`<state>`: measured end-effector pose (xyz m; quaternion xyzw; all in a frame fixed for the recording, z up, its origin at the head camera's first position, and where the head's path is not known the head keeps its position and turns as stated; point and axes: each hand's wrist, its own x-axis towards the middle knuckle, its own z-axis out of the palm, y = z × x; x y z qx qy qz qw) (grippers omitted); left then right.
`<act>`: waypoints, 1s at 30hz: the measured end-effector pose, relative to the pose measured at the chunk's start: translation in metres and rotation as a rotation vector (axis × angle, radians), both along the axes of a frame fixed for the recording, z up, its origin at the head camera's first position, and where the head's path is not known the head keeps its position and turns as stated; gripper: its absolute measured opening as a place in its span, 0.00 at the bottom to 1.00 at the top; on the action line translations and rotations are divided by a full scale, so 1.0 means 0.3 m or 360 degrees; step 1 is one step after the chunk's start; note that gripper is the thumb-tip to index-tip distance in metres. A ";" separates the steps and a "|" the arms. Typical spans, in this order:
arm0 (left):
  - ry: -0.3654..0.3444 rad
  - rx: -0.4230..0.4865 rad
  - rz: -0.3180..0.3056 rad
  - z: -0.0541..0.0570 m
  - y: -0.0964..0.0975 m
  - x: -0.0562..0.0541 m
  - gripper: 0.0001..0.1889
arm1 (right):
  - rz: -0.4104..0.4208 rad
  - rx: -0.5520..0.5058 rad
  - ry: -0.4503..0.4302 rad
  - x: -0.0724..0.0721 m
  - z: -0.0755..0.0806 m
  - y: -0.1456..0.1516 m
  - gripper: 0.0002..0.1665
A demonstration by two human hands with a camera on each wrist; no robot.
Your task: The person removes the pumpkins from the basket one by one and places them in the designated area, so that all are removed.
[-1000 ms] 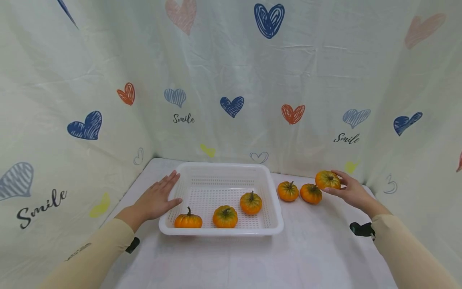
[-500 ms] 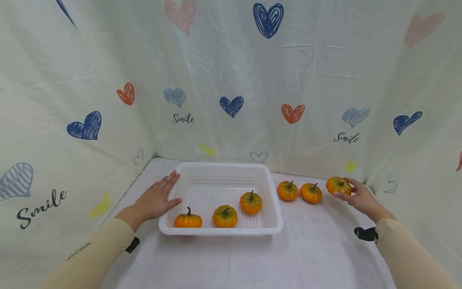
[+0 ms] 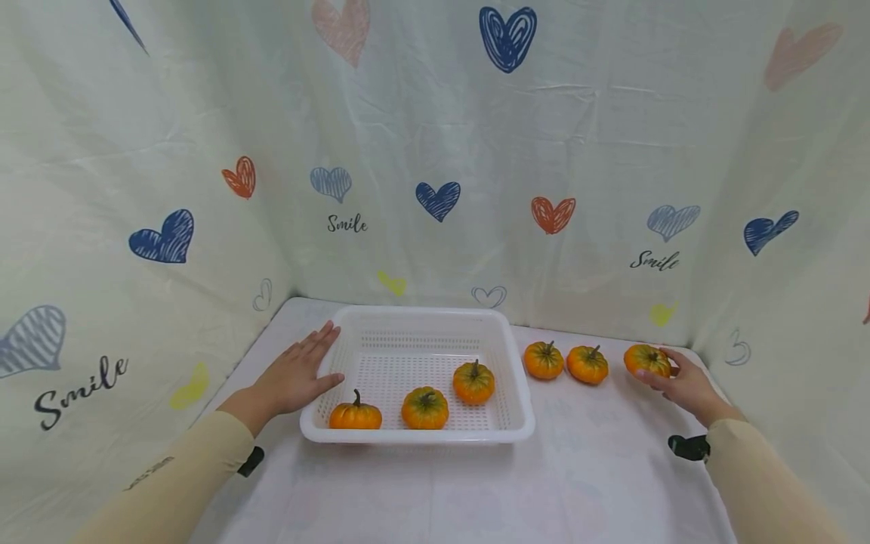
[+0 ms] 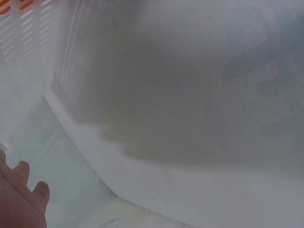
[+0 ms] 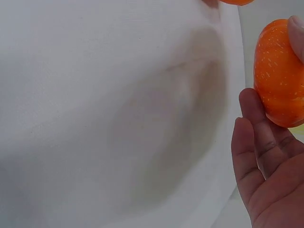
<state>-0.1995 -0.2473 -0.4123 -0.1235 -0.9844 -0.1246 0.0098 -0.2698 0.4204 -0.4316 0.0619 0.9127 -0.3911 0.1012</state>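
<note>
My right hand (image 3: 686, 384) grips a small orange pumpkin (image 3: 646, 361) at the far right of the table. In the right wrist view the thumb and fingers close around this pumpkin (image 5: 278, 76) from opposite sides. Two more pumpkins, a nearer one (image 3: 587, 365) and one beside the basket (image 3: 543, 360), sit in a row to its left. My left hand (image 3: 288, 381) lies with spread, straight fingers on the left rim of a white plastic basket (image 3: 416, 436). Inside the basket stand three pumpkins: a left one (image 3: 356, 415), a middle one (image 3: 424, 409) and a right one (image 3: 473, 382).
A white cloth covers the table (image 3: 435, 491). Behind and at both sides hangs a pale curtain (image 3: 381, 113) printed with hearts and words. The basket has slotted walls and a raised rim.
My right hand has carried its pumpkin to the right and down, away from the other two outside the basket. My left hand and the basket have stayed in place.
</note>
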 end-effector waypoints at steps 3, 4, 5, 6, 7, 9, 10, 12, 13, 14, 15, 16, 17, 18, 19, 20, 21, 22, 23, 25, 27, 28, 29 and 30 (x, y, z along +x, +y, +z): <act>0.0003 0.0003 0.0000 0.001 0.000 0.001 0.44 | -0.0032 -0.0015 -0.0018 -0.004 -0.014 0.000 0.66; 0.0008 0.0005 0.0000 0.000 0.000 0.001 0.44 | -0.0041 -0.0020 -0.0024 -0.007 -0.020 -0.001 0.66; 0.0011 0.0009 -0.0002 -0.001 0.000 0.001 0.44 | -0.0047 -0.0029 -0.0028 -0.009 -0.025 -0.003 0.66; 0.0012 0.0016 -0.0006 0.000 0.000 0.001 0.43 | -0.0053 -0.0034 -0.0031 -0.012 -0.030 -0.005 0.66; 0.0009 0.0020 -0.0007 -0.003 -0.001 -0.001 0.44 | -0.0055 -0.0043 -0.0033 -0.015 -0.036 -0.007 0.66; 0.0004 0.0030 -0.0010 -0.006 -0.002 -0.003 0.44 | -0.0068 -0.0056 -0.0047 -0.022 -0.047 -0.013 0.67; 0.0003 0.0031 -0.0011 -0.010 -0.003 -0.006 0.44 | -0.0071 -0.0054 -0.0052 -0.025 -0.054 -0.018 0.67; -0.0003 0.0031 -0.0012 -0.016 -0.005 -0.010 0.44 | -0.0077 -0.0049 -0.0060 -0.030 -0.066 -0.025 0.67; -0.0007 0.0026 -0.0010 -0.020 -0.006 -0.012 0.44 | -0.0079 -0.0045 -0.0063 -0.033 -0.071 -0.029 0.67; -0.0006 0.0027 -0.0010 -0.019 -0.006 -0.012 0.44 | -0.0083 -0.0042 -0.0067 -0.034 -0.076 -0.035 0.67; -0.0005 0.0021 -0.0009 -0.021 -0.006 -0.012 0.44 | -0.0075 -0.0040 -0.0069 -0.035 -0.078 -0.040 0.67; 0.0001 0.0025 -0.0011 -0.020 -0.005 -0.011 0.44 | -0.0070 -0.0035 -0.0071 -0.036 -0.081 -0.044 0.67; 0.0007 0.0028 -0.0013 -0.016 -0.003 -0.008 0.44 | -0.0067 -0.0038 -0.0077 -0.036 -0.083 -0.048 0.68; 0.0014 0.0031 -0.0015 -0.013 -0.002 -0.006 0.44 | -0.0067 -0.0040 -0.0083 -0.036 -0.083 -0.052 0.68; 0.0017 0.0035 -0.0016 -0.010 -0.001 -0.004 0.44 | -0.0065 -0.0040 -0.0088 -0.037 -0.085 -0.056 0.68; 0.0019 0.0034 -0.0015 -0.006 0.001 -0.001 0.44 | -0.0065 -0.0048 -0.0095 -0.037 -0.086 -0.059 0.69; 0.0021 0.0033 -0.0014 -0.004 0.002 0.001 0.44 | -0.0065 -0.0056 -0.0102 -0.038 -0.087 -0.062 0.69; 0.0019 0.0041 -0.0014 -0.001 0.003 0.002 0.44 | -0.0076 -0.0065 -0.0112 -0.039 -0.089 -0.064 0.69; 0.0022 0.0036 -0.0014 0.001 0.004 0.004 0.44 | -0.0082 -0.0072 -0.0119 -0.040 -0.090 -0.067 0.69; 0.0017 0.0033 -0.0010 0.002 0.005 0.005 0.44 | -0.0080 -0.0081 -0.0130 -0.042 -0.091 -0.071 0.69; 0.0016 0.0036 -0.0011 0.001 0.005 0.005 0.45 | -0.0079 -0.0078 -0.0135 -0.044 -0.090 -0.073 0.69; 0.0018 0.0039 -0.0011 0.000 0.005 0.005 0.45 | -0.0074 -0.0070 -0.0136 -0.044 -0.089 -0.074 0.68; 0.0021 0.0035 -0.0012 0.000 0.004 0.004 0.45 | -0.0067 -0.0060 -0.0135 -0.045 -0.089 -0.075 0.68; 0.0015 0.0038 -0.0009 0.000 0.004 0.003 0.45 | -0.0060 -0.0048 -0.0133 -0.046 -0.089 -0.075 0.68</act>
